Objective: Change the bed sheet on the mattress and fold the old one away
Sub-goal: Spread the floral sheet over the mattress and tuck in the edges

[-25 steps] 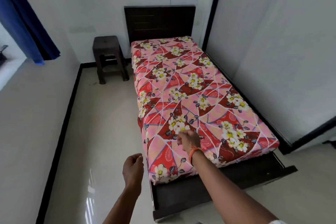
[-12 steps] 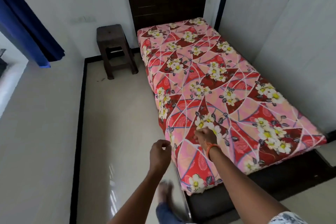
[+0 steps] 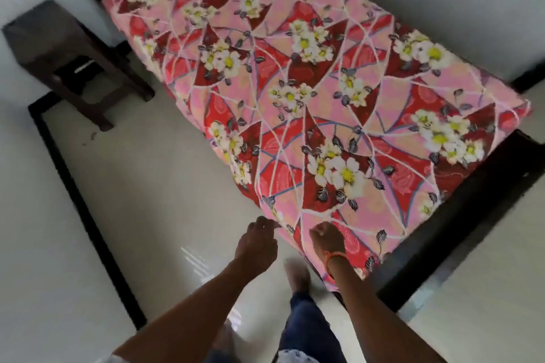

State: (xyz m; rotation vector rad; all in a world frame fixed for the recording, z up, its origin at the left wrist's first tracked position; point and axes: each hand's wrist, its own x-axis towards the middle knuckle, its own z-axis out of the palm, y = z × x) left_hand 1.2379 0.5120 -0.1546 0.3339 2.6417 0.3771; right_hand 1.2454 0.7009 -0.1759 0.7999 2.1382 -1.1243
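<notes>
A pink and red floral bed sheet lies flat over the mattress on a dark bed frame. My left hand is at the sheet's left side edge near the foot corner. Its fingers are curled and the fingertips are right against the fabric; blur hides whether they pinch it. My right hand, with an orange band on the wrist, hovers over the sheet's foot corner. Its fingers are curled in, and no fabric looks bunched or lifted under it.
A dark stool stands on the floor to the left of the bed's head. White walls close in the bed's right side and head. Pale glossy floor runs along the left side. My bare foot is beside the foot corner.
I have stepped closer and the view has tilted down. Both hands have come together at the sheet's near left corner, the left one moving from open air to the sheet's edge.
</notes>
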